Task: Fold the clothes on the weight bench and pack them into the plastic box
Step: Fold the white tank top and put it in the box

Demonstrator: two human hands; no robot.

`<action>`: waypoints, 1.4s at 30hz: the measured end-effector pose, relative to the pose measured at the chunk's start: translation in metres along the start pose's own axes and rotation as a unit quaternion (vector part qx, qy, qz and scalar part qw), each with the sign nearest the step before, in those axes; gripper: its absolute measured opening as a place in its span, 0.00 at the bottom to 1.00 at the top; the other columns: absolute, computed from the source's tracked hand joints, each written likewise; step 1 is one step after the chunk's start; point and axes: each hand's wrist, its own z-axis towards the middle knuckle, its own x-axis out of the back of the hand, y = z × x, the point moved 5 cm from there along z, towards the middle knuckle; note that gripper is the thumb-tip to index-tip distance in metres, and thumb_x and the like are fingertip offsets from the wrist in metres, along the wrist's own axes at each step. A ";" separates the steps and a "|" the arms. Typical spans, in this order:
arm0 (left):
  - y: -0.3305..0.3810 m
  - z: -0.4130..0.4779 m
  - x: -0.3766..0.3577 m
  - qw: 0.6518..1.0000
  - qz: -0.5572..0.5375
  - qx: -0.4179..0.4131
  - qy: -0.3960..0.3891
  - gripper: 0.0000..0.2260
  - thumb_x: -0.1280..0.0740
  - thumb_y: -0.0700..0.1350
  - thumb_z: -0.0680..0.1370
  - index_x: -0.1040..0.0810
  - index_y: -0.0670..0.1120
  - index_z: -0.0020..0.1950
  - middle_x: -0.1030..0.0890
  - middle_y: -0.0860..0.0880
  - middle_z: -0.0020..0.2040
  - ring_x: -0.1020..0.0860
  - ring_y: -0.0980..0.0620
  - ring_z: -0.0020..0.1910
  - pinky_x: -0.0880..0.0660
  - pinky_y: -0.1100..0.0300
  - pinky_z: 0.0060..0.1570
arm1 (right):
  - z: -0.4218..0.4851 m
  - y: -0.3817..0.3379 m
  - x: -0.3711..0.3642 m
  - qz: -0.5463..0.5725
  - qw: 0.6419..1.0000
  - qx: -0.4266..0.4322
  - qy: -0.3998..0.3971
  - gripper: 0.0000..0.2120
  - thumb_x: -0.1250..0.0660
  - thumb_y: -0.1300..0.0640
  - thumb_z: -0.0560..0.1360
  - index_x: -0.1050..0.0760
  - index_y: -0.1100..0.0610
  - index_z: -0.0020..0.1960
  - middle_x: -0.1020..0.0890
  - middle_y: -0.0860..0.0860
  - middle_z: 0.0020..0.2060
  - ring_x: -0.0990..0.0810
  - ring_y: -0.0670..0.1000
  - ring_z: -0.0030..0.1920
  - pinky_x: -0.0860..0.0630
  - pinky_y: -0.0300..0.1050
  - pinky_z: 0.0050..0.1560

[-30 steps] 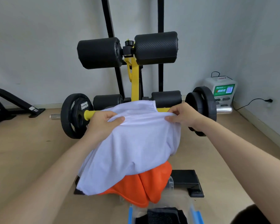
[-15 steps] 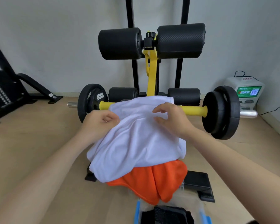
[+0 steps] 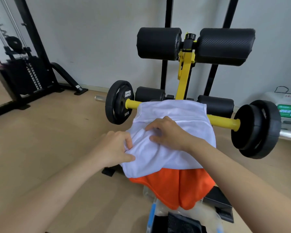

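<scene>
Both hands have left the far corners: the left hand now pinches the white shirt at its left edge, and the right hand pinches a ridge mid-cloth. The shirt drapes over the orange garment, far hem at the yellow bar. A fold seems begun, packing not yet.

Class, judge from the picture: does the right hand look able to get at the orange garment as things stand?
Probably yes. The white shirt covers the top of the orange garment, but the rest hangs bare close to the right hand, with nothing between.
</scene>
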 end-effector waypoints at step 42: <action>-0.037 0.023 0.034 0.903 -0.400 0.084 0.135 0.05 0.28 0.42 0.77 0.17 0.40 0.48 0.14 0.42 0.44 0.18 0.54 0.36 0.21 0.64 0.34 | 0.014 0.020 0.051 0.193 0.951 -0.145 0.194 0.04 0.32 0.63 0.75 0.23 0.58 0.42 0.17 0.52 0.38 0.22 0.49 0.23 0.23 0.42 0.27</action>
